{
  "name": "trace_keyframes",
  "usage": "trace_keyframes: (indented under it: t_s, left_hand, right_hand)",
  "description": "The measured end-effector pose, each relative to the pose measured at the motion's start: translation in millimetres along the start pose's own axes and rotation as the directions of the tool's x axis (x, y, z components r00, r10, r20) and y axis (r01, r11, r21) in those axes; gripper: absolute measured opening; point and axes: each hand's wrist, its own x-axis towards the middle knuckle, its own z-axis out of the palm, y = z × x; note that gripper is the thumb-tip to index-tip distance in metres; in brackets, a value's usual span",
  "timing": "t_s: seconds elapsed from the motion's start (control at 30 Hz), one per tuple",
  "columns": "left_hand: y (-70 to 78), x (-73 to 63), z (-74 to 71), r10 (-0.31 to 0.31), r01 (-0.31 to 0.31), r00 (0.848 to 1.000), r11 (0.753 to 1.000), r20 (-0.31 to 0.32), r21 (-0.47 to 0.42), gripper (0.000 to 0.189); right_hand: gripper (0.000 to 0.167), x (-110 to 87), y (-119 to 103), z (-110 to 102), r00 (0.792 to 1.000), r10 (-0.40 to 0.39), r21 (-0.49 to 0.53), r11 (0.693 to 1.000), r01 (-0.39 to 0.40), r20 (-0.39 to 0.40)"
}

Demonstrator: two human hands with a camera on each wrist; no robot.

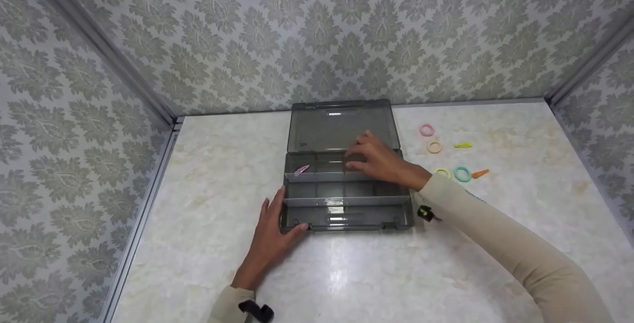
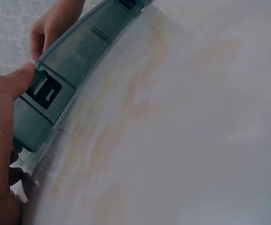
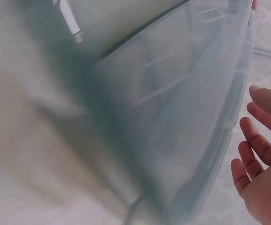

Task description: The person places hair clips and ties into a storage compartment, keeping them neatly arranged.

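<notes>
A grey see-through compartment box (image 1: 346, 190) lies on the table with its lid (image 1: 344, 125) folded back behind it. My left hand (image 1: 272, 236) holds its front left corner, the thumb on the front edge by a dark latch (image 2: 44, 90) and the fingers along the left side. Over the back right compartments hovers my right hand (image 1: 379, 160), its fingers loosely bent. Nothing shows between those fingers in the right wrist view, where the hand (image 3: 266, 159) is apart from the box wall. A pink hair clip (image 1: 301, 170) is in the back left compartment.
Right of the box lie a pink hair tie (image 1: 426, 130), a peach one (image 1: 434, 147), a teal one (image 1: 462, 174) and a yellow one (image 1: 442, 172) partly behind the sleeve. A yellow-green clip (image 1: 463, 145), an orange clip (image 1: 480, 174) and a small black item (image 1: 425, 212) are nearby.
</notes>
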Motion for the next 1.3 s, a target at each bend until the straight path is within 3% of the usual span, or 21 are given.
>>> trace_keyframes:
  t_s: [0.23, 0.4, 0.83, 1.03, 1.3]
  left_hand:
    - [-0.5, 0.2, 0.8, -0.015, 0.015, 1.000, 1.000, -0.004, -0.009, 0.107]
    - [-1.4, -0.1, -0.2, 0.017, -0.017, 1.000, 1.000, -0.014, 0.009, 0.108]
    - [1.0, 0.5, 1.7, 0.002, -0.002, 1.000, 1.000, -0.006, 0.004, 0.107]
    - [1.4, 0.5, 1.6, 0.000, 0.000, 1.000, 1.000, -0.009, -0.006, 0.106]
    - [1.6, 0.3, 0.6, 0.008, -0.008, 1.000, 1.000, -0.003, -0.011, 0.106]
  right_hand:
    - [0.023, -33.5, 17, -16, 0.996, 0.069, 0.032, 0.997, -0.068, -0.047]
    - [0.021, -54.3, 26, -25, 0.990, 0.106, 0.066, 0.993, -0.100, -0.093]
    - [0.015, -116.0, 66, -42, 0.923, 0.235, 0.166, 0.967, -0.191, -0.305]
    - [0.018, -141.4, 72, -39, 0.903, 0.324, 0.188, 0.942, -0.279, -0.283]
    - [0.020, -165.7, 67, -33, 0.911, 0.316, 0.134, 0.948, -0.290, -0.266]
